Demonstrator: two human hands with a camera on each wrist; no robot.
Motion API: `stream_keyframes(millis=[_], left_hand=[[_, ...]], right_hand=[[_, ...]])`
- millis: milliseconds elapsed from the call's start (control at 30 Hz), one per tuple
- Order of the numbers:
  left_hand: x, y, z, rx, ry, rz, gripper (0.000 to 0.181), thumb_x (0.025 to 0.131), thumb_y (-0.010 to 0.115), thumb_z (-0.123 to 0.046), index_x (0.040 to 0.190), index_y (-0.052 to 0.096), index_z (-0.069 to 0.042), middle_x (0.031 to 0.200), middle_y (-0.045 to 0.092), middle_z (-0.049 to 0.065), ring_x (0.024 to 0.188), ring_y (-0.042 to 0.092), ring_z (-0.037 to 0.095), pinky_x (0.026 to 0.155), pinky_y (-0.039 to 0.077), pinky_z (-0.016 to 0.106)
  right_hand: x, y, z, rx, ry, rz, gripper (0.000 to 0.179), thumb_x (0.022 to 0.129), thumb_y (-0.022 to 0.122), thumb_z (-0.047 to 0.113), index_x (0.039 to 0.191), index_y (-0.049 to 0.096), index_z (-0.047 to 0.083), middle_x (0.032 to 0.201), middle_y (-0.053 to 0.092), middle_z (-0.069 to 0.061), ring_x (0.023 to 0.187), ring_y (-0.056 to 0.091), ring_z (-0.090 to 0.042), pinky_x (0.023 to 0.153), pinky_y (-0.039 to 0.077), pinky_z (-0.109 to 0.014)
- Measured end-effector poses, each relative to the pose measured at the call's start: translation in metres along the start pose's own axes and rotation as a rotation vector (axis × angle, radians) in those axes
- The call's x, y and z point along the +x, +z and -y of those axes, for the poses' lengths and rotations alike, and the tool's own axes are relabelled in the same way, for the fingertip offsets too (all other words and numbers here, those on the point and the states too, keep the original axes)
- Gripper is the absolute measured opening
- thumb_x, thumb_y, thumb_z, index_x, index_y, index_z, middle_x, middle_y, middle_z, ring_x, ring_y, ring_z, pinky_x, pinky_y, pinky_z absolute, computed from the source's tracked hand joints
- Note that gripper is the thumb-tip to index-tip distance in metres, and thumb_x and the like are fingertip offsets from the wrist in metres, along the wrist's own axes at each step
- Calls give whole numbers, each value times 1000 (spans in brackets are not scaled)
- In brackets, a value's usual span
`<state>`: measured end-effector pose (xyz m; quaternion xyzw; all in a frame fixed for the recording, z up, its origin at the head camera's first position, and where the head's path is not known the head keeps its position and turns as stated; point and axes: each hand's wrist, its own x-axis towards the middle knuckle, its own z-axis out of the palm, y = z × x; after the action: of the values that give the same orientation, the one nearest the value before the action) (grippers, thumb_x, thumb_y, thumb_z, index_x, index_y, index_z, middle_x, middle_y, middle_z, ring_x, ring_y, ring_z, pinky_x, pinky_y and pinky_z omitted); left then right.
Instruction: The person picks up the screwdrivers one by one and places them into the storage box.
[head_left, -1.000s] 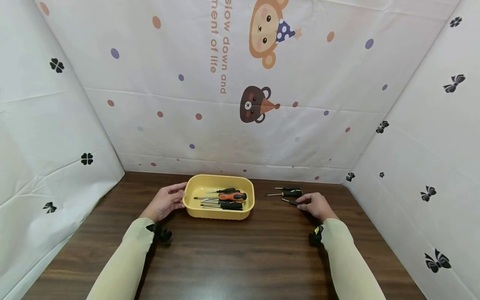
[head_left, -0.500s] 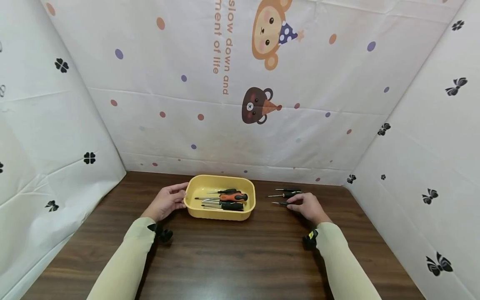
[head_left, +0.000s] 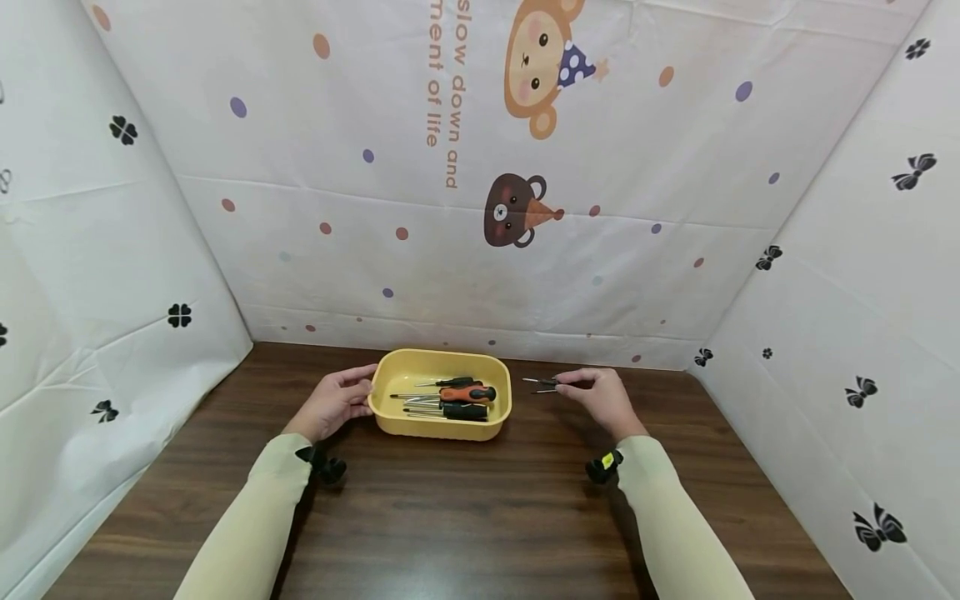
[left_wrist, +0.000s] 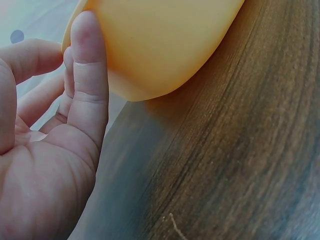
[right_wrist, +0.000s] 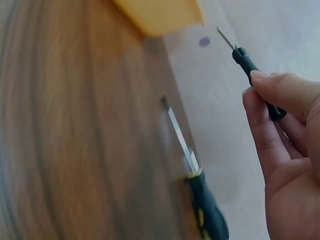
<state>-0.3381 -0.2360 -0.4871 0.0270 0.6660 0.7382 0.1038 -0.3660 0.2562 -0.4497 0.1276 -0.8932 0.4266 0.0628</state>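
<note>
My left hand (head_left: 330, 404) holds the left end of a yellow plastic bin (head_left: 442, 430), its fingers at the rim. Several screwdrivers lie in the bin, among them one with an orange and black handle (head_left: 459, 393) and a thick black-handled one (head_left: 463, 411). To the right of the bin, my right hand (head_left: 603, 400) pinches a small black screwdriver (right_wrist: 243, 61) between thumb and fingers, tip pointing toward the bin. Below it in the right wrist view lies a screwdriver with a black and yellow handle (right_wrist: 206, 207); part of another shaft (right_wrist: 194, 161) shows beside it.
The brown wooden table (head_left: 465, 508) spreads in front of the bin. White printed cloth (head_left: 420, 258) walls the back and both sides, close behind the bin and hands.
My right hand has moved left and toward the back, lifting the small black screwdriver above the other screwdrivers on the table. The left hand and the bin have stayed put.
</note>
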Motion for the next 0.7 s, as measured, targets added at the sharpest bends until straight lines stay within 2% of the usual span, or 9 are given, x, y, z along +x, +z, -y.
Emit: stream_keyframes(millis=[133, 267, 467, 533, 700], left_hand=[[0, -1, 0, -4, 0, 6, 59, 104, 58, -10, 158, 35, -1, 107, 70, 8, 79, 69, 13, 74, 63, 27], [-1, -1, 0, -3, 9, 20, 60, 105, 57, -10, 159, 33, -1, 104, 69, 6, 79, 69, 12, 74, 63, 26], [0, -2, 2, -13, 8, 25, 61, 104, 58, -10, 159, 33, 0, 102, 70, 6, 76, 69, 12, 73, 63, 26], [1, -2, 2, -13, 6, 16, 59, 104, 58, -10, 158, 34, 0, 101, 70, 6, 75, 69, 12, 72, 63, 26], [1, -1, 3, -5, 9, 6, 59, 104, 57, -9, 158, 35, 0, 101, 70, 6, 75, 69, 12, 72, 63, 27]], right_hand=[[5, 8, 16, 21, -1, -28, 16, 88, 83, 27, 103, 83, 22, 112, 78, -4, 116, 69, -26, 96, 57, -46], [12, 19, 30, 62, 5, -23, 16, 86, 84, 27, 100, 84, 21, 112, 78, -4, 116, 69, -26, 97, 57, -48], [24, 36, 46, 108, 13, 25, 15, 86, 84, 28, 101, 84, 23, 114, 78, -2, 115, 69, -23, 92, 60, -45], [28, 42, 51, 128, 25, 50, 15, 87, 84, 28, 101, 84, 24, 115, 77, -2, 112, 70, -27, 89, 60, -49], [38, 55, 60, 113, 18, 83, 14, 87, 83, 29, 100, 84, 26, 116, 77, -1, 106, 70, -25, 83, 61, -46]])
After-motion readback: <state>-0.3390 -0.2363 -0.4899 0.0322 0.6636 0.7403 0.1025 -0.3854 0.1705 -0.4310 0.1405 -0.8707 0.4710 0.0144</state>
